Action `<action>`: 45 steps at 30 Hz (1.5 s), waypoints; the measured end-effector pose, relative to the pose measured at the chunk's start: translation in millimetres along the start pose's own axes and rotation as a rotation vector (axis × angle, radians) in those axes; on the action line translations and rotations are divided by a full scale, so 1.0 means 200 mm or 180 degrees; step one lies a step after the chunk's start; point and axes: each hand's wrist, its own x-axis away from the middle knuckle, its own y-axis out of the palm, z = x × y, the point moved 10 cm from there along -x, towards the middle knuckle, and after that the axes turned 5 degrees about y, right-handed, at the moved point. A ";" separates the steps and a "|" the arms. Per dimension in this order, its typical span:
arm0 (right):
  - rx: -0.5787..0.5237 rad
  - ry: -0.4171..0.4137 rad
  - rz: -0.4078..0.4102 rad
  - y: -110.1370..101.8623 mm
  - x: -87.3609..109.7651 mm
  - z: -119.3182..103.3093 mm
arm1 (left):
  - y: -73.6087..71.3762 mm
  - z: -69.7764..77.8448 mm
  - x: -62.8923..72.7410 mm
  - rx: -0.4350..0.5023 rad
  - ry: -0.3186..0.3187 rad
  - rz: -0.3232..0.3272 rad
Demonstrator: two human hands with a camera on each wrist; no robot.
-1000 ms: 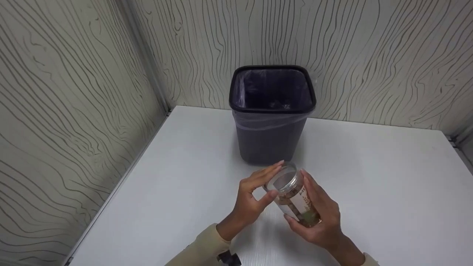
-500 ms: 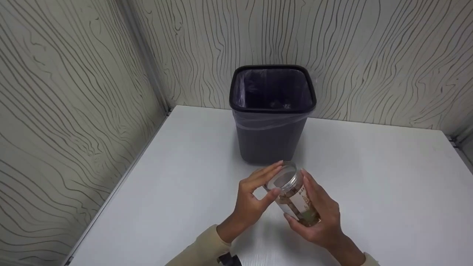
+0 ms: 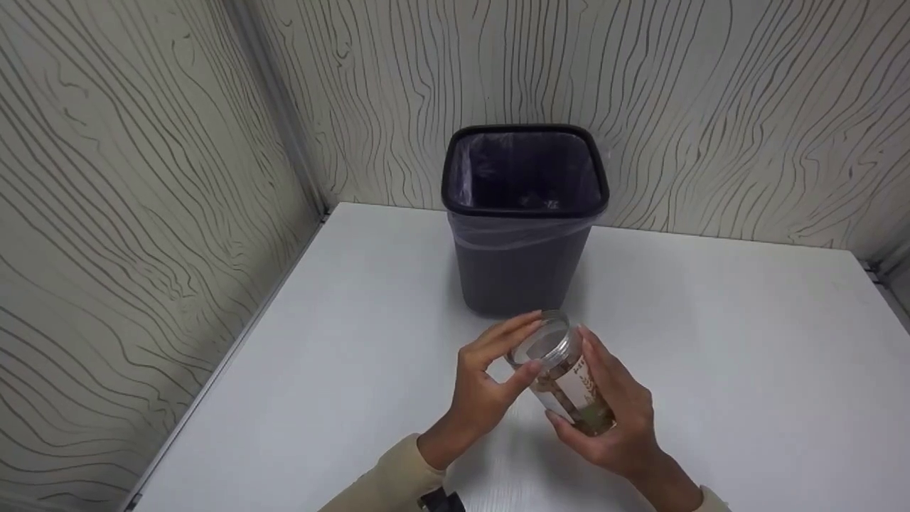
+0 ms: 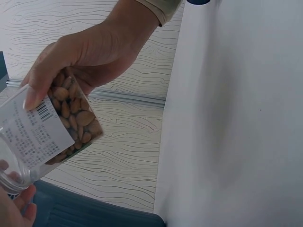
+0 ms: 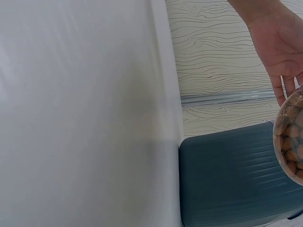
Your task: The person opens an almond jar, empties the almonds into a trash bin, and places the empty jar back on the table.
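My right hand (image 3: 627, 419) grips a clear plastic jar (image 3: 579, 395) around its body, thumb on the near side. The jar tilts, its round top facing up and to the left. At that rim, my left hand (image 3: 478, 387) pinches between thumb and fingers; whether a clear lid sits there I cannot tell. In the left wrist view, almonds (image 4: 75, 113) lie toward the jar's base, and a white label (image 4: 38, 130) with a barcode covers one side. The right wrist view shows the jar's round base (image 5: 292, 137) with almonds behind it.
A dark bin (image 3: 522, 267) with a clear liner bag stands on the white table (image 3: 711, 341) just beyond the jar. Wood-grain patterned panels (image 3: 711, 121) rise at the back and the left. A black strap (image 3: 441, 500) sits by the left sleeve.
Hardly anything differs: the left hand's fingers and thumb have shifted slightly at the jar's rim. The right hand and the jar stay in place.
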 end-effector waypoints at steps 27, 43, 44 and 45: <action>-0.0057 -0.0071 0.0016 0.01 -0.01 -0.03 | 0.02 0.03 -0.02 0.0085 0.0280 -0.0125; 0.0032 -0.0011 -0.0029 0.01 0.02 0.01 | 0.01 0.01 -0.01 0.0074 0.0165 -0.0031; 0.0051 -0.0009 -0.0031 0.01 0.02 0.01 | 0.01 0.01 -0.01 0.0065 0.0153 -0.0023; 0.0060 -0.0015 -0.0026 0.01 0.02 0.01 | 0.01 0.01 -0.01 0.0043 0.0140 -0.0014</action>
